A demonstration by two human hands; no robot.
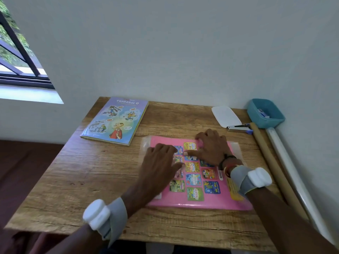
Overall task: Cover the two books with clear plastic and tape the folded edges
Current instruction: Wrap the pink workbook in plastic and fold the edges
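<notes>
Pink book [194, 180] lies on clear plastic [237, 149] at mid-table [88, 173]; blue book [115, 120] is set aside at the far left corner. Left hand [159, 162] lies flat and spread on the cover. Right hand [211, 149] presses its fingertips at the far edge, thumb splayed, gripping nothing, apparently holding the wrap smooth.

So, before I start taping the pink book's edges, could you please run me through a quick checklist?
1. The pink book lies on the clear plastic: ok, plastic shows past its far corners.
2. Book held steady: ok, the left hand and right hand both press on its cover.
3. Edges folded over: cannot tell.
4. Any tape within reach: cannot tell, none shows; the blue tub holds something unclear.
5. The blue book out of the way: ok, it lies apart at the far left of the table.
</notes>
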